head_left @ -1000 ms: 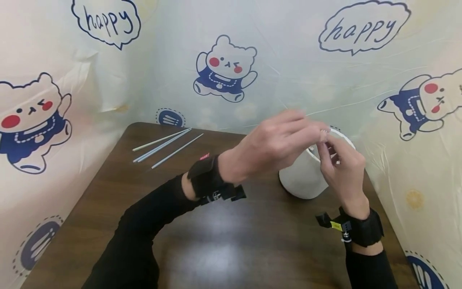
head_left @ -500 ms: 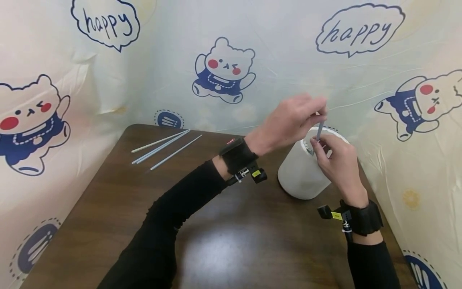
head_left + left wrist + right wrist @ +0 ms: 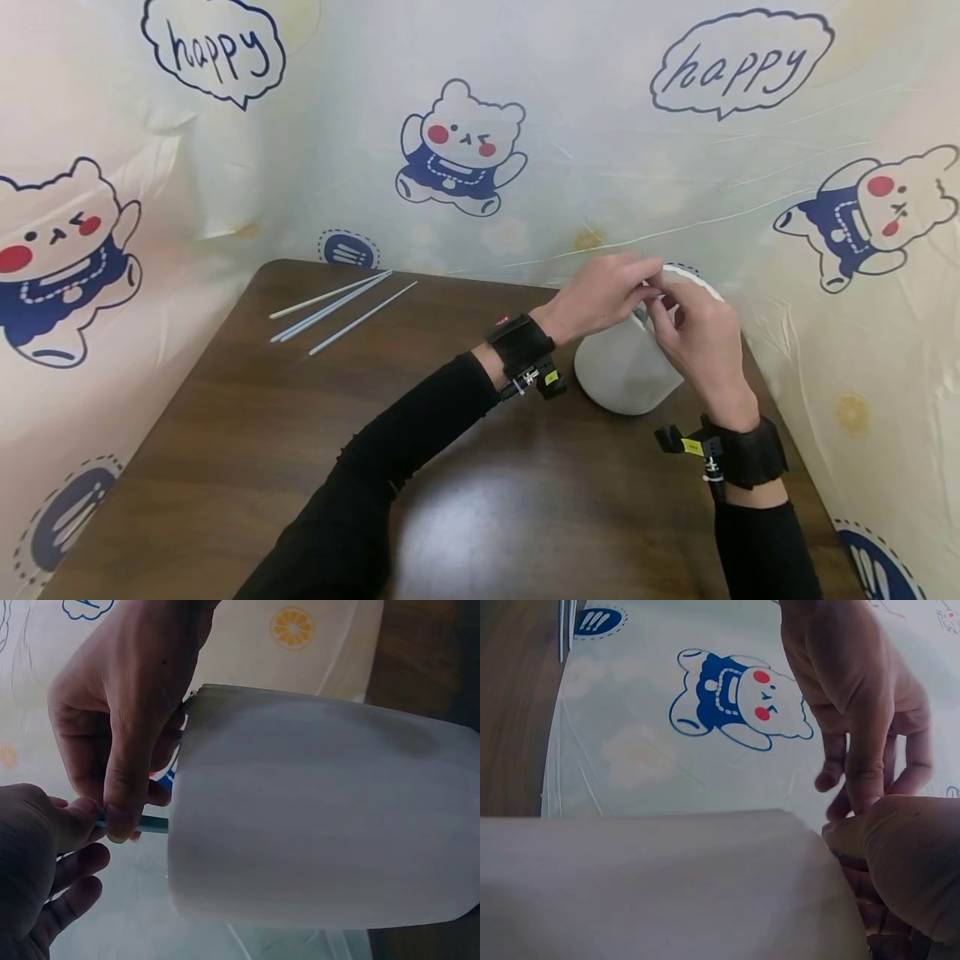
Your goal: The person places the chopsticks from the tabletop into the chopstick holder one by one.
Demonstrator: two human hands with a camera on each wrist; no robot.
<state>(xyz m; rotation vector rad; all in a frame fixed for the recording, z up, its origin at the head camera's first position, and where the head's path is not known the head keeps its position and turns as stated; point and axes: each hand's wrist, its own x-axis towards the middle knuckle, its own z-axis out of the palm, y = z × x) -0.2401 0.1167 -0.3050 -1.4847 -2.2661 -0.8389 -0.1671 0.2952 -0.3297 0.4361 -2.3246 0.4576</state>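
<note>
A white cylindrical container (image 3: 626, 375) stands at the right of the table, leaning toward the back right. Over its mouth, my right hand (image 3: 701, 333) pinches a thin blue stick (image 3: 155, 824) between thumb and fingers. Below those fingertips the stick runs into the mouth, as the left wrist view shows. My left hand (image 3: 600, 296) meets the right one there, its thumb and forefinger pinching the stick's upper end, its other fingers loosely bent. Both hands cover part of the container's rim and most of the stick in the head view.
Several thin light blue and pale sticks (image 3: 363, 317) lie at the back left of the brown wooden table (image 3: 480, 467). A curtain (image 3: 585, 167) printed with bears surrounds the table at the back and sides. Each wrist wears a black strap with a small camera.
My left hand rises off the right hand, baring the blue stick between them, then comes back down to the right fingertips. The right hand stays over the container, nearly still.
</note>
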